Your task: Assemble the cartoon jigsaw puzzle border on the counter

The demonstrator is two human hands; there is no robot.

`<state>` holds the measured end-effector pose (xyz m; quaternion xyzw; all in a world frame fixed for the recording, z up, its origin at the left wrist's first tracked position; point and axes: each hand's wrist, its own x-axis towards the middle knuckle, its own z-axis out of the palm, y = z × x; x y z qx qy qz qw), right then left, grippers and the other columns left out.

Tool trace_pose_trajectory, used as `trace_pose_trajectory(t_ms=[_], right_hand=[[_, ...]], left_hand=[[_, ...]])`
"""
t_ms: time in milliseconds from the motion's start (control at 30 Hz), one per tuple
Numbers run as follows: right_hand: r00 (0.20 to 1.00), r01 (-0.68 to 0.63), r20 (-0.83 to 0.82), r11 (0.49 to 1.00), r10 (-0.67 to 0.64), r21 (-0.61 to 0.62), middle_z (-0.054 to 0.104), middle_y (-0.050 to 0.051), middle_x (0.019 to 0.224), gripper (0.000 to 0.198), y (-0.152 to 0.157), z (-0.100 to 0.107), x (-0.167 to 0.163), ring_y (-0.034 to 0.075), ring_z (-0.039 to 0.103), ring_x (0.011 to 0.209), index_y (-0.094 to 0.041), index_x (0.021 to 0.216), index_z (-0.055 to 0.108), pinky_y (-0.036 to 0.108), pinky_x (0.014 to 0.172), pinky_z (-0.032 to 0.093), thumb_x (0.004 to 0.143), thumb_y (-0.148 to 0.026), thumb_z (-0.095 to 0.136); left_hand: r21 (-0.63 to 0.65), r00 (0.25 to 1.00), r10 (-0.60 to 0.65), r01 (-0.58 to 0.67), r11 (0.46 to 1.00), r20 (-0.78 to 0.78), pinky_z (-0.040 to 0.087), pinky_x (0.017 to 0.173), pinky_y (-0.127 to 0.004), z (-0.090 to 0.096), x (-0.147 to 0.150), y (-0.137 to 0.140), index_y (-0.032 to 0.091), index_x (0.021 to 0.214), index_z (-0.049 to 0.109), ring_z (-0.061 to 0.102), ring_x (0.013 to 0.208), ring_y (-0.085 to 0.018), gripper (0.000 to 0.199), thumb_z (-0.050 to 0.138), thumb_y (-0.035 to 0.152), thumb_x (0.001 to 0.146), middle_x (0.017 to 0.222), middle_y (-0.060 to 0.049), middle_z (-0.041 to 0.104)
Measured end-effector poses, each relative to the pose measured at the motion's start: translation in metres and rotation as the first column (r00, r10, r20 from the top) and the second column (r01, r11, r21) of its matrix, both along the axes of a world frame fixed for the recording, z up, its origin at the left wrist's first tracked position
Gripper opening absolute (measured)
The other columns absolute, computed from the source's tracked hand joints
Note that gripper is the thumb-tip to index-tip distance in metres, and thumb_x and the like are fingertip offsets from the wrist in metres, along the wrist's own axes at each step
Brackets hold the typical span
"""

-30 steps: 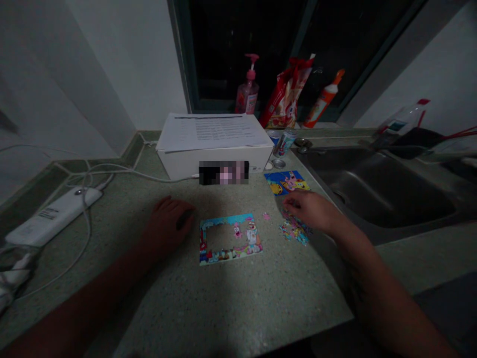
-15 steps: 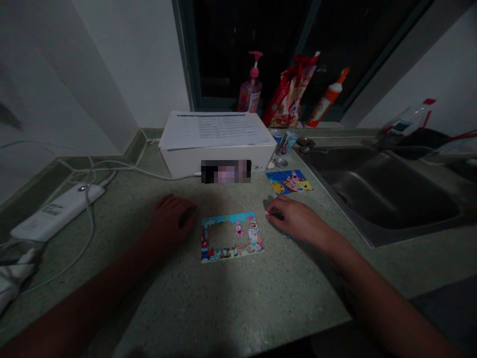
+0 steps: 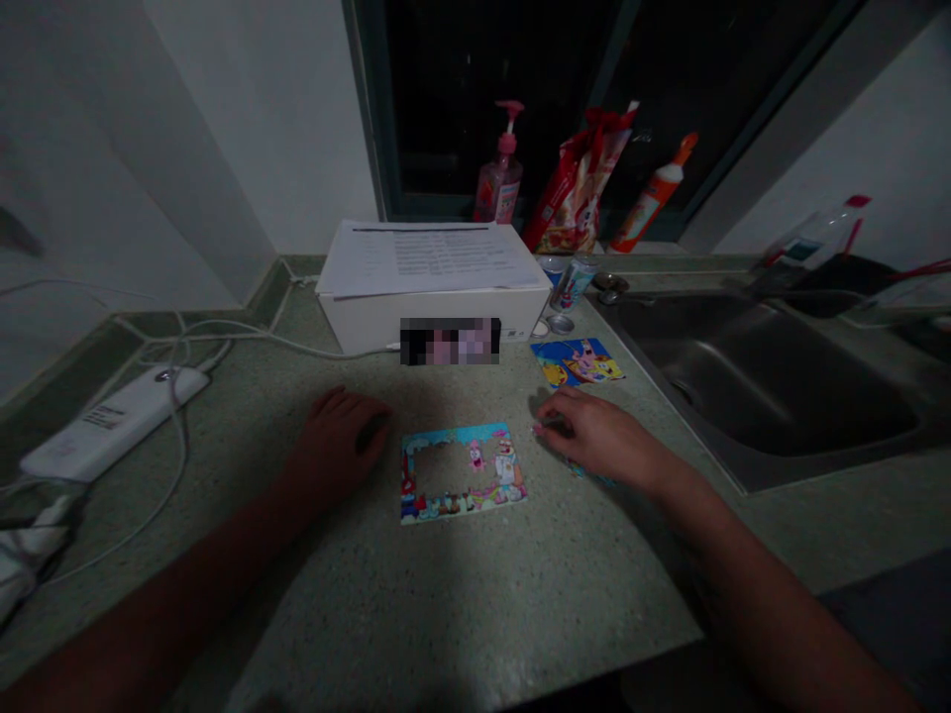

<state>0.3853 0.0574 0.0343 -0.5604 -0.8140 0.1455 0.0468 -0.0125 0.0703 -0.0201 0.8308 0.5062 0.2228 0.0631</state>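
Note:
On the counter lies a partly assembled jigsaw puzzle (image 3: 512, 475) with colourful cartoon figures; its middle is an open gap showing the counter. My left hand (image 3: 338, 441) rests to the left of it, fingers loosely bent, thumb a little apart, nothing held. To the right of the puzzle, my right hand (image 3: 586, 431) pinches a small puzzle piece (image 3: 535, 430) between thumb and fingertips; only its pale edge shows. Several loose pieces (image 3: 586, 475) lie partly hidden under that hand. Behind it is a blue picture card (image 3: 580, 362) with cartoon figures.
A white box (image 3: 357, 322) topped with a printed sheet (image 3: 438, 257) stands behind the puzzle. Beside it is a drink can (image 3: 575, 284). The metal sink (image 3: 780, 376) is at right. A power strip (image 3: 111, 421) and cables lie left. A pump bottle (image 3: 497, 188) stands by the window.
My right hand has shifted very slightly to the right with the piece, and a bit more of the loose pieces shows beneath it. My left hand has stayed put.

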Motion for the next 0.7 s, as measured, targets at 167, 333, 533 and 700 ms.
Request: trace_pose_trajectory(t_ms=[167, 333, 533, 700], right_hand=[[0.999, -0.050, -0.004, 0.999, 0.050, -0.020, 0.076, 0.009, 0.115, 0.012, -0.0005, 0.0001, -0.0010, 0.027, 0.075, 0.104, -0.024, 0.108, 0.076, 0.041, 0.094, 0.059, 0.101, -0.021, 0.067], [0.991, -0.118, -0.058, 0.993, 0.117, -0.006, 0.076, 0.009, 0.120, 0.029, 0.0009, -0.0024, 0.0015, 0.026, 0.075, 0.109, -0.026, 0.114, 0.079, 0.042, 0.100, 0.059, 0.103, -0.011, 0.057], [0.995, -0.075, -0.062, 0.997, 0.076, 0.016, 0.077, 0.010, 0.118, 0.022, 0.0011, -0.0022, 0.0023, 0.028, 0.075, 0.108, -0.025, 0.115, 0.078, 0.044, 0.098, 0.060, 0.103, -0.018, 0.060], [1.000, 0.008, 0.022, 1.000, -0.008, -0.018, 0.078, 0.011, 0.113, 0.013, -0.0002, -0.0005, 0.0011, 0.029, 0.076, 0.101, -0.022, 0.108, 0.076, 0.044, 0.091, 0.059, 0.101, -0.031, 0.070]], left_hand=[[0.003, 1.000, -0.007, 0.007, 1.000, -0.006, 0.040, 0.129, -0.065, 0.0015, 0.0001, -0.0001, 0.027, 0.113, 0.073, 0.076, 0.113, -0.031, 0.021, 0.055, 0.029, 0.103, 0.111, -0.008, 0.083], [-0.011, 1.000, -0.002, 0.002, 1.000, 0.006, 0.039, 0.130, -0.065, 0.0030, 0.0007, -0.0007, 0.029, 0.113, 0.074, 0.076, 0.112, -0.032, 0.022, 0.055, 0.028, 0.102, 0.113, -0.007, 0.082], [-0.017, 1.000, 0.016, -0.015, 1.000, 0.019, 0.040, 0.130, -0.064, 0.0004, 0.0000, 0.0002, 0.031, 0.111, 0.074, 0.076, 0.112, -0.033, 0.020, 0.058, 0.028, 0.100, 0.113, -0.006, 0.083], [-0.011, 1.000, -0.004, 0.004, 1.000, -0.002, 0.039, 0.130, -0.065, 0.0002, -0.0004, -0.0002, 0.029, 0.113, 0.071, 0.076, 0.114, -0.032, 0.020, 0.054, 0.028, 0.103, 0.114, -0.007, 0.082]])
